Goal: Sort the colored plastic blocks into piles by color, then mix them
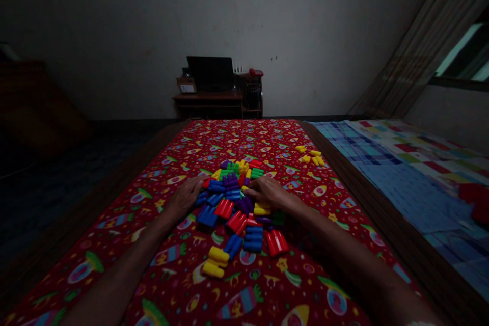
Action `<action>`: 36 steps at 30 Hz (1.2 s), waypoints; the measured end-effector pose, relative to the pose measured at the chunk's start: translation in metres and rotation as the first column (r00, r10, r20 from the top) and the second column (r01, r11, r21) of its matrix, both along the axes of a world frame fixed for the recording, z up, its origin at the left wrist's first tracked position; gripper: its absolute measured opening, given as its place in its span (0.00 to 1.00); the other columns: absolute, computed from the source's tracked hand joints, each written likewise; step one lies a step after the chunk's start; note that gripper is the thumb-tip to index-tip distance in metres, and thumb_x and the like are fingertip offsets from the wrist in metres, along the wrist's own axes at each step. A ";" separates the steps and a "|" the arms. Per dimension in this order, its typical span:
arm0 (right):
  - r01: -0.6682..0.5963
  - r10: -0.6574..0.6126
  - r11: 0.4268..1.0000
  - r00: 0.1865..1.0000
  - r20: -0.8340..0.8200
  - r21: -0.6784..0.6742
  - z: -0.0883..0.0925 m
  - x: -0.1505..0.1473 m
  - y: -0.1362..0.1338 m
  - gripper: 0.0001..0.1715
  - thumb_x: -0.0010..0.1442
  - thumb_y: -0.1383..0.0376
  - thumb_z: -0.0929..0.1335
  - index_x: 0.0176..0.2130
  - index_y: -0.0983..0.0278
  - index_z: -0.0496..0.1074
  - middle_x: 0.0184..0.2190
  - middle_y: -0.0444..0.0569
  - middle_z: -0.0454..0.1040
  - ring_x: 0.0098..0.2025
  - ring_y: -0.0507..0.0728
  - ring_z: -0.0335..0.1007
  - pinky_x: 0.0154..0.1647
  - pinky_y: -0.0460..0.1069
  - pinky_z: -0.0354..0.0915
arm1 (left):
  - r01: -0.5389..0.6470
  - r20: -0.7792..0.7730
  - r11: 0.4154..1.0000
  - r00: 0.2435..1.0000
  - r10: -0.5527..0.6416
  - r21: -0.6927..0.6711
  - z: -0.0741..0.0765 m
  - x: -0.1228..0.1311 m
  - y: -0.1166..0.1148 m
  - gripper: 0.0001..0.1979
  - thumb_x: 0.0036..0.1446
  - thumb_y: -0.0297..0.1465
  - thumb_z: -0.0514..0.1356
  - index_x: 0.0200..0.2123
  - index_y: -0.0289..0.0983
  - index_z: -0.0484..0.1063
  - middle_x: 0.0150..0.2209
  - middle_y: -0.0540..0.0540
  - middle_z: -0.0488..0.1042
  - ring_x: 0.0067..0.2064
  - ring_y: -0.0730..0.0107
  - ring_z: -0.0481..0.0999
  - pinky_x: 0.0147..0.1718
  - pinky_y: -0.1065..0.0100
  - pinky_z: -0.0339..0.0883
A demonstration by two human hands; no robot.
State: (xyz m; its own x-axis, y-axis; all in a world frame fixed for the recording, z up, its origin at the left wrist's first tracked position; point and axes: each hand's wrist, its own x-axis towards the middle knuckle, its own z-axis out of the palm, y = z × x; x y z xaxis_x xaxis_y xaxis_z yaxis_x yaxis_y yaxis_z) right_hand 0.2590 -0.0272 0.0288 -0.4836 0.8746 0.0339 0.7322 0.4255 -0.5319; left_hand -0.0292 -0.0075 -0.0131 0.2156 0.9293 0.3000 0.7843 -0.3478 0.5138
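A heap of plastic toy building blocks lies on the red patterned cloth, in blue, red, green, purple and yellow. My left hand [186,194] rests at the heap's left edge, fingers stretched out beside the blue blocks [216,186] and holding nothing that I can see. On the right side of the heap, my right hand [270,191] has its thumb and fingers closed at a small yellow block [245,188], partly hidden by the fingertips. Red blocks [224,208] and a purple block [230,181] lie close by. Two yellow blocks [216,262] sit at the near end.
Several yellow blocks [315,159] form a separate group at the right of the cloth [237,137]. Beyond the far end stands a desk [210,97] with a monitor [211,72]. A bed with blue sheets [367,178] is on the right.
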 end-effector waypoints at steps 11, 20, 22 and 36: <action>0.126 -0.094 0.982 0.971 -0.218 0.141 0.006 0.023 0.015 0.12 0.58 0.63 0.66 0.26 0.67 0.72 0.20 0.40 0.66 0.24 0.48 0.58 0.25 0.44 0.48 | -0.018 -0.014 1.000 1.000 0.018 0.005 0.000 -0.002 0.001 0.34 0.61 0.51 0.39 0.49 0.35 0.74 0.52 0.40 0.76 0.54 0.56 0.74 0.56 0.60 0.64; 0.726 -0.672 0.647 0.688 -0.275 0.235 -0.001 0.142 0.054 0.18 0.57 0.60 0.64 0.28 0.70 0.78 0.24 0.51 0.77 0.27 0.55 0.69 0.26 0.46 0.54 | -0.025 -0.010 1.000 1.000 0.025 0.016 -0.002 -0.003 0.002 0.35 0.60 0.52 0.39 0.48 0.36 0.75 0.52 0.41 0.76 0.54 0.57 0.73 0.56 0.61 0.64; 0.766 -0.718 0.603 0.643 -0.266 0.223 -0.004 0.155 0.055 0.18 0.57 0.62 0.63 0.32 0.69 0.80 0.28 0.54 0.80 0.30 0.57 0.72 0.28 0.46 0.58 | -0.020 -0.010 1.000 1.000 0.021 0.013 -0.002 -0.003 0.002 0.35 0.60 0.52 0.39 0.48 0.36 0.75 0.52 0.40 0.75 0.54 0.57 0.73 0.56 0.62 0.64; -0.159 0.201 0.967 0.955 0.217 -0.197 0.043 0.053 0.001 0.13 0.57 0.63 0.68 0.39 0.68 0.77 0.33 0.48 0.78 0.31 0.52 0.70 0.27 0.43 0.57 | 0.006 -0.002 1.000 1.000 -0.006 0.026 -0.001 -0.002 -0.001 0.33 0.62 0.49 0.40 0.49 0.34 0.74 0.52 0.38 0.75 0.54 0.55 0.73 0.56 0.58 0.63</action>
State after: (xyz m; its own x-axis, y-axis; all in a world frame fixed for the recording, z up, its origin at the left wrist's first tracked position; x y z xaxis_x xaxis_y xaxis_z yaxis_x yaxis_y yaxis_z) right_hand 0.3118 -0.0260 0.0718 -0.6094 0.7541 -0.2448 0.7645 0.4771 -0.4336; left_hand -0.0316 -0.0081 -0.0142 0.2220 0.9198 0.3236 0.7832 -0.3659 0.5026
